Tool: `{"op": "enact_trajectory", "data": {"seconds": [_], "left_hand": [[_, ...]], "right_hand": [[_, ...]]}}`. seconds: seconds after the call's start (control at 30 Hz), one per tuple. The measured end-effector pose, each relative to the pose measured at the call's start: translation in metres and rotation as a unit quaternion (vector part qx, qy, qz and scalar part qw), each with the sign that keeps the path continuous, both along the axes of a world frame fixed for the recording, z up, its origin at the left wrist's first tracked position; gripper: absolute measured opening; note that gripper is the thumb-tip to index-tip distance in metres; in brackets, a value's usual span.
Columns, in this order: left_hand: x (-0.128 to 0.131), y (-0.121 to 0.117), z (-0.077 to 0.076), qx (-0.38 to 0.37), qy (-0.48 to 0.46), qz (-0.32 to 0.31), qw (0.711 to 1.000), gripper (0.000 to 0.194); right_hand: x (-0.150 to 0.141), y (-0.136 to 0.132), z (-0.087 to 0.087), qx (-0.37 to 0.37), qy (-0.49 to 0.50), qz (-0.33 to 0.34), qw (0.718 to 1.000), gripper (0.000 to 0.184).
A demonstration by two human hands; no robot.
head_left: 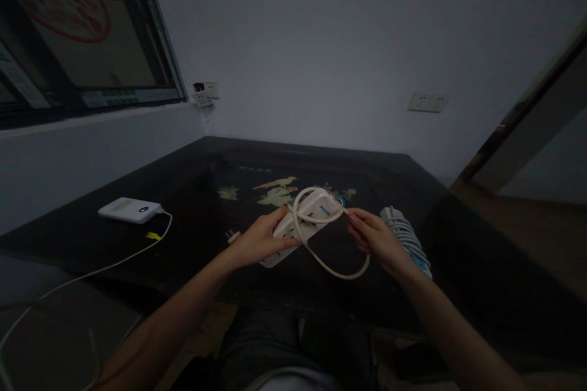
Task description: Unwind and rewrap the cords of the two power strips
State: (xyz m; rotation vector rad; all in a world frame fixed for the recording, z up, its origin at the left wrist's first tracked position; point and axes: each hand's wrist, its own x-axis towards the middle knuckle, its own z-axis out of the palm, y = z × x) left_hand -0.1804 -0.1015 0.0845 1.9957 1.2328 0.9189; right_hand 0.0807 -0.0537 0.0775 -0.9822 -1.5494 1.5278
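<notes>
A white power strip is gripped in my left hand, tilted with its far end up to the right. Its white cord loops round the strip and hangs in a slack curve below. Between the thumb and fingers of my right hand, a stretch of this cord is pinched just off the strip's right end. A bit of blue shows beside that end. The plug, its prongs pointing left, shows just beyond my left wrist.
On the dark table, a second power strip wrapped in grey cord lies right of my right hand. A white power bank with a white cable lies at left, near a yellow tag. Wall sockets are behind.
</notes>
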Motion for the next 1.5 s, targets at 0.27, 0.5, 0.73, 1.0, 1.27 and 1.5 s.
{"op": "enact_trajectory", "data": {"seconds": [0.27,0.5,0.73,1.0,1.27,1.5], "left_hand": [[-0.003,0.001,-0.005,-0.063,-0.078,0.029,0.995,0.046],[-0.004,-0.002,0.003,-0.186,-0.257,0.065,0.946,0.051],[0.006,-0.008,0.015,-0.156,-0.283,0.048,0.945,0.06],[0.01,-0.024,0.032,-0.029,-0.172,0.005,0.985,0.065],[0.012,-0.039,0.055,-0.077,-0.022,-0.123,0.989,0.046],[0.0,-0.016,0.03,-0.129,-0.079,-0.027,0.988,0.049]], "right_hand": [[0.003,-0.001,0.032,0.058,0.132,-0.075,0.987,0.033],[0.026,-0.01,0.044,0.064,-0.07,0.051,0.994,0.039],[0.017,-0.011,0.078,0.26,-0.22,-0.018,0.94,0.03],[0.001,-0.005,0.095,0.347,-0.266,0.074,0.896,0.017],[-0.014,0.016,0.132,0.253,-0.266,0.301,0.88,0.019],[0.011,0.025,0.149,0.276,-0.156,0.116,0.941,0.025]]}}
